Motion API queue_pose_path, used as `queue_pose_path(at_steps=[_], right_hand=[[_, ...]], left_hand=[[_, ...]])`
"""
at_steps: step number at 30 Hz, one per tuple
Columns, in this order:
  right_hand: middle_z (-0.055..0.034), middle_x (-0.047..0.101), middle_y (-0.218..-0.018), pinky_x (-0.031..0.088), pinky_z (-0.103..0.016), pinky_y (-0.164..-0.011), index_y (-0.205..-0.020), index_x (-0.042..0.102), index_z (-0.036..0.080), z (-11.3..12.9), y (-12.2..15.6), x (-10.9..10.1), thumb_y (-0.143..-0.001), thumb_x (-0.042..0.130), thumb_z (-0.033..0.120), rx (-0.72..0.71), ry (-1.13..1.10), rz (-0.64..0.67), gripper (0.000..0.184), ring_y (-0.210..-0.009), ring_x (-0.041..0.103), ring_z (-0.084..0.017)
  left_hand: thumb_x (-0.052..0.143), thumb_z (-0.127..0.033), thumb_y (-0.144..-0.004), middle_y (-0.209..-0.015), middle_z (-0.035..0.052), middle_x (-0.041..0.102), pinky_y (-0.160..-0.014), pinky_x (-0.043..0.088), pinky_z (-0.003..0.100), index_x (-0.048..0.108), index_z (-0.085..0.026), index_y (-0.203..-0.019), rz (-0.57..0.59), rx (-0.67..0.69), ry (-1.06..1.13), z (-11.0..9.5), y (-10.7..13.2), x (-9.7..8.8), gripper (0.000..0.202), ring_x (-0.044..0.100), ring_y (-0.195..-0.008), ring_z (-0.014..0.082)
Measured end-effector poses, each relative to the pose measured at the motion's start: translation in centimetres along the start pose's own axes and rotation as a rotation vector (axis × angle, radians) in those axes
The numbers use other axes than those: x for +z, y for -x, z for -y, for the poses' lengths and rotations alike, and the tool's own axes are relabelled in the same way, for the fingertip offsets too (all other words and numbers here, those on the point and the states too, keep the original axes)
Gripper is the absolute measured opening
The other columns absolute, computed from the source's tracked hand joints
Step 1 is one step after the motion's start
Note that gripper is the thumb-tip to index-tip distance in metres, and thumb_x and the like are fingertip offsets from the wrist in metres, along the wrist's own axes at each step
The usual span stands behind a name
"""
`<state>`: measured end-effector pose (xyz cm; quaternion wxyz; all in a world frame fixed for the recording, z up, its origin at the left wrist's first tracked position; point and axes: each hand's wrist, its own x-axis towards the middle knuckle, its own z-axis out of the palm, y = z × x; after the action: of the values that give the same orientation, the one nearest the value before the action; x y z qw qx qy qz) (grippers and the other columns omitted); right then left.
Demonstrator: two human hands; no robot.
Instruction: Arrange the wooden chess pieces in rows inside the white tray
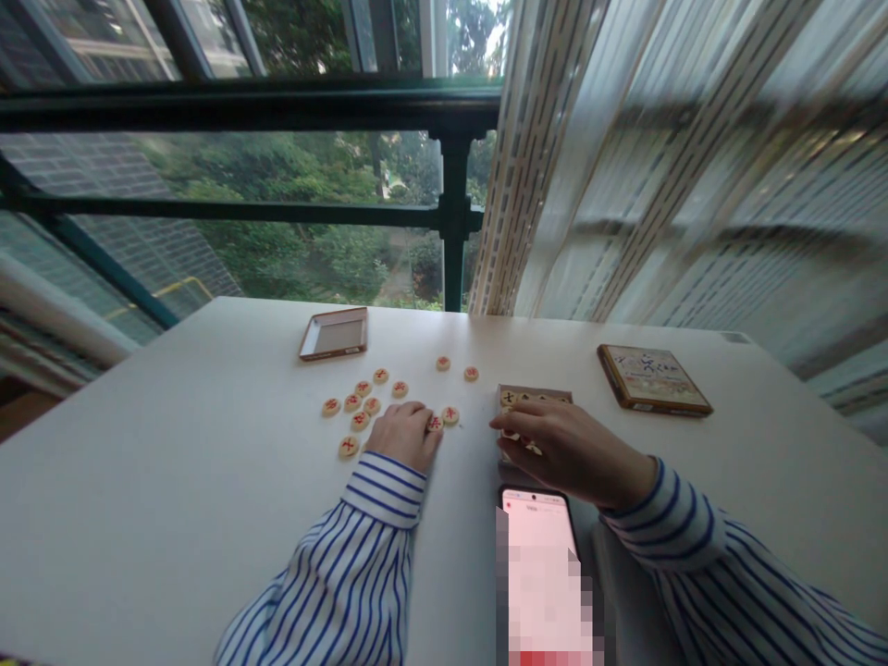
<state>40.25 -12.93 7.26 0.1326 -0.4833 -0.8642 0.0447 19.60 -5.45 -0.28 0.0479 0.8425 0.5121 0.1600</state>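
Several round wooden game pieces with red characters (pixel 361 403) lie scattered on the white table (pixel 173 481). My left hand (pixel 404 433) rests knuckles-up among them, fingers curled over a piece (pixel 435 424) at its fingertips. My right hand (pixel 565 449) reaches left over a small wooden box (pixel 534 398) that holds more pieces, its fingertips pinched on a piece inside the box. Both arms wear blue-and-white striped sleeves.
An open shallow box lid (pixel 334 334) lies at the back left of the table. A closed wooden box with a printed top (pixel 652 377) sits at the right. A phone (pixel 545 573) lies near the front edge. Behind the table are a window railing and curtains.
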Motion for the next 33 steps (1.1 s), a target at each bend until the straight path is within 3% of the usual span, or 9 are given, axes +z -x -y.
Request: queue_pose_path(at_steps=[14, 23, 33], right_hand=[[-0.0062, 0.061, -0.082, 0.039, -0.025, -0.065, -0.099, 0.061, 0.017, -0.1, 0.1, -0.3, -0.082, 0.047, 0.021, -0.003, -0.012, -0.025, 0.022, -0.073, 0.055, -0.014], [-0.0054, 0.061, -0.081, 0.039, -0.024, -0.065, -0.097, 0.060, 0.018, -0.1, 0.3, -0.7, -0.082, 0.047, 0.022, 0.002, -0.019, -0.043, 0.020, -0.071, 0.054, -0.013], [-0.0048, 0.061, -0.082, 0.040, -0.024, -0.064, -0.096, 0.060, 0.019, 0.0, 0.7, -1.4, -0.082, 0.047, 0.022, 0.021, -0.037, -0.064, 0.019, -0.072, 0.056, -0.013]], left_hand=[[0.053, -0.030, -0.074, -0.087, 0.0076, 0.067, -0.077, 0.045, 0.036, 0.062, -0.017, -0.088, -0.240, 0.042, 0.132, -0.9, 0.0, -1.0, 0.021, 0.060, -0.083, 0.0226], [0.052, -0.028, -0.073, -0.072, 0.0039, 0.065, -0.068, 0.046, 0.030, 0.061, -0.016, -0.084, -0.346, 0.075, 0.269, -2.3, 0.3, -1.7, 0.018, 0.059, -0.068, 0.0169], [0.059, -0.024, -0.067, -0.069, 0.0034, 0.064, -0.068, 0.048, 0.031, 0.061, -0.015, -0.083, -0.457, 0.089, 0.406, -3.5, 0.6, -1.9, 0.018, 0.057, -0.066, 0.0158]])
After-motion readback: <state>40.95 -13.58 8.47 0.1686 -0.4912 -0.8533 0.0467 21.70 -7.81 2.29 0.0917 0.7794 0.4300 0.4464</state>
